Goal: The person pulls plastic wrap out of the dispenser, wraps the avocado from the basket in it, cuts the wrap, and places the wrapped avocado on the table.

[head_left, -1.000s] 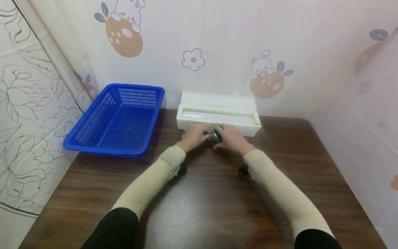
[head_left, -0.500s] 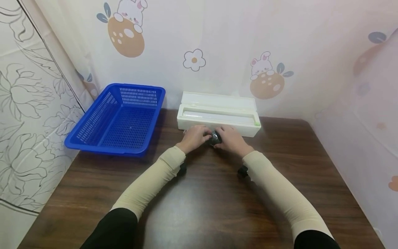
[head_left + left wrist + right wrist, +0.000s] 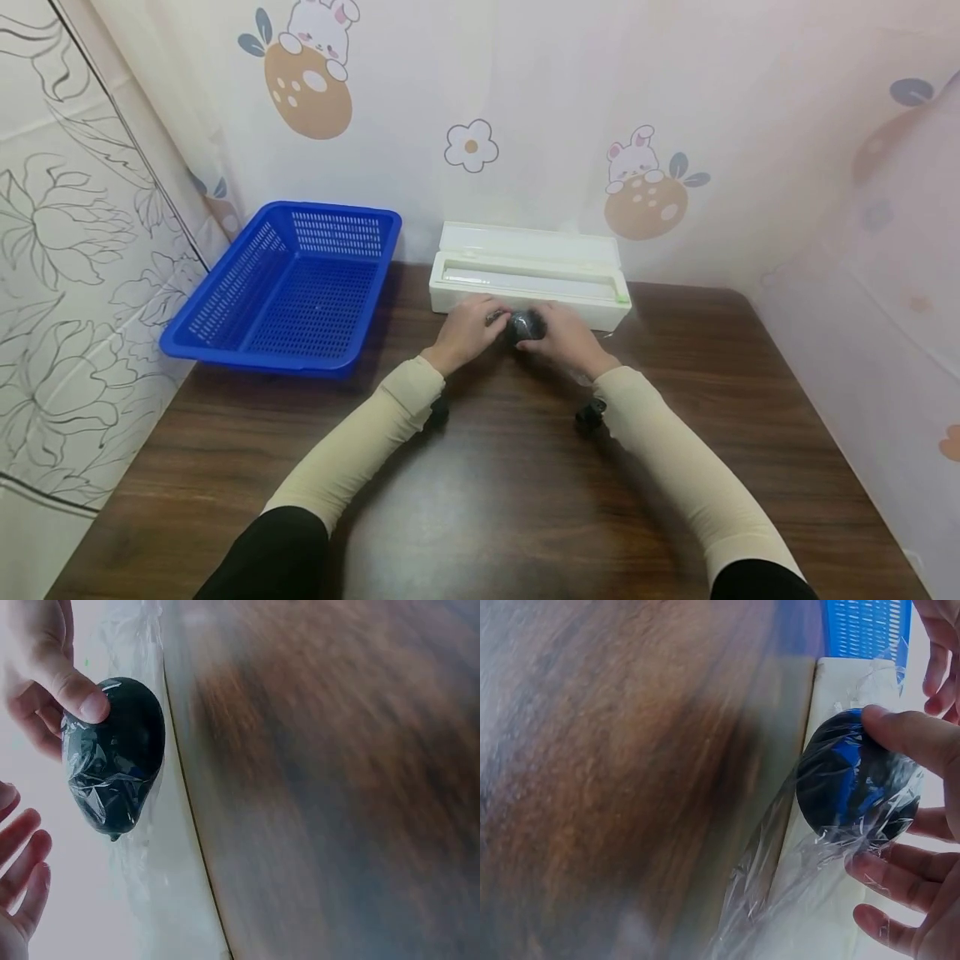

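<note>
My right hand (image 3: 567,337) holds a dark avocado (image 3: 527,326) wrapped in clear cling film. In the left wrist view the avocado (image 3: 124,761) tapers to a small stem nub, and the right thumb (image 3: 91,705) presses its side. Loose cling film (image 3: 761,881) trails from it in the right wrist view. My left hand (image 3: 467,329) is just left of the avocado, its fingers (image 3: 30,874) loosely bent and apart from it. Behind both hands lies a white cling film dispenser (image 3: 600,314) with its lid raised and a roll (image 3: 528,283) inside.
A blue plastic basket (image 3: 258,362) stands at the back left of the brown wooden table (image 3: 465,500). A patterned curtain (image 3: 547,108) hangs right behind the dispenser. Black wrist devices (image 3: 590,414) sit under the sleeves.
The avocado has turned in the right hand and more of it shows between the hands. Loose film now shows by the right wrist. The basket and dispenser stay in place.
</note>
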A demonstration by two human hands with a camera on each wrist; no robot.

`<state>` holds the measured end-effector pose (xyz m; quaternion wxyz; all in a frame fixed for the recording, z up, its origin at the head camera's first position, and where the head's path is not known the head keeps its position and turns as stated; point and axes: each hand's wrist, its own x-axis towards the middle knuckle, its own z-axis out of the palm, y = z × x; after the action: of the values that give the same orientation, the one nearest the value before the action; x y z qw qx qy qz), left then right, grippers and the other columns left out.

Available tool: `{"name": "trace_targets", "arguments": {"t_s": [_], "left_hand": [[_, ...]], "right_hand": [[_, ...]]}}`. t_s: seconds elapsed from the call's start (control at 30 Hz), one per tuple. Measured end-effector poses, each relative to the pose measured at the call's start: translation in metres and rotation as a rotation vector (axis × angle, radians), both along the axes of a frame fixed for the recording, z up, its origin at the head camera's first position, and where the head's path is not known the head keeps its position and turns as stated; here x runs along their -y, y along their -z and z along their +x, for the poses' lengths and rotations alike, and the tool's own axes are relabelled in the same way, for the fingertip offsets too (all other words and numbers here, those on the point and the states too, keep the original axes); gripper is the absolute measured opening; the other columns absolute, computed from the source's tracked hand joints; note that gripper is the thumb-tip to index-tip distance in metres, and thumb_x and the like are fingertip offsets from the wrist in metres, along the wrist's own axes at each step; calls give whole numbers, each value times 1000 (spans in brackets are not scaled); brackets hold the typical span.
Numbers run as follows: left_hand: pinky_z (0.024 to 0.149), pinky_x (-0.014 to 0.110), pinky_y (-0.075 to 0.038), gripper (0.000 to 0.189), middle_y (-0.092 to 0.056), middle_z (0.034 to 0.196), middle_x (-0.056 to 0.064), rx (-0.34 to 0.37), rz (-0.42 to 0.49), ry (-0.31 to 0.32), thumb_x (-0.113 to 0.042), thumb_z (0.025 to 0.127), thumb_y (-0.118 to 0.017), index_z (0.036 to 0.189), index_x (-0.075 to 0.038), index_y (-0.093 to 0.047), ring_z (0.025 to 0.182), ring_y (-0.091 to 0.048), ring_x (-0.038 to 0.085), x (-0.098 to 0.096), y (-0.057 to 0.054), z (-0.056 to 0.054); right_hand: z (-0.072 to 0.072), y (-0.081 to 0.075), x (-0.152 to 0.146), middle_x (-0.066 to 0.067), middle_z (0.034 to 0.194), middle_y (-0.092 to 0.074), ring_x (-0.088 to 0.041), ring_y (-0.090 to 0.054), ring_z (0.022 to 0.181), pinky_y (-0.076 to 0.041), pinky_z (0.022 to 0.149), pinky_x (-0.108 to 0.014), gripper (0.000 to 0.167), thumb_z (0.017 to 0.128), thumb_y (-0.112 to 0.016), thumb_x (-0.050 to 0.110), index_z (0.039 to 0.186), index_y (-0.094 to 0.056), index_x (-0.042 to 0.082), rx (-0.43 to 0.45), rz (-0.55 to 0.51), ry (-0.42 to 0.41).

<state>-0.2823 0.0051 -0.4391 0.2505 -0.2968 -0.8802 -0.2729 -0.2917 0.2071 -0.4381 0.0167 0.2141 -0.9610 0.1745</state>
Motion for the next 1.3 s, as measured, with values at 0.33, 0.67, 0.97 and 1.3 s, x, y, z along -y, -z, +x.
{"name": "trace_targets", "arguments": {"t_s": [0.33,0.67,0.97,1.3], "left_hand": [[73,28,-52,9,-74,86,2,-199,108,90,-11,87,-69,93,-9,-75,78,-63,15,4,-4,6],[73,26,-54,12,-75,85,2,-58,80,176,-13,88,-67,93,-8,-76,77,-67,12,5,-3,13],[81,30,-54,13,-76,90,4,73,239,40,-18,88,-70,93,-8,-76,87,-68,18,8,-5,14],[83,32,-57,31,-72,101,15,447,593,8,-21,87,-74,109,-1,-66,92,-69,25,8,-11,15]], "right_hand": [[1,-11,-3,-12,121,-60,-30,-58,111,-48,96,-50,62,81,-78,38,133,-55,13,86,-126,61],[11,-28,2,-11,123,-60,-28,-60,105,-49,89,-43,71,79,-79,45,135,-53,10,179,-354,137],[18,-35,3,-11,126,-62,-28,-61,105,-50,83,-40,64,81,-78,40,133,-55,11,171,-450,171],[21,-40,3,-13,124,-63,-29,-64,102,-50,80,-35,62,80,-79,38,131,-57,12,167,-544,170]]}}
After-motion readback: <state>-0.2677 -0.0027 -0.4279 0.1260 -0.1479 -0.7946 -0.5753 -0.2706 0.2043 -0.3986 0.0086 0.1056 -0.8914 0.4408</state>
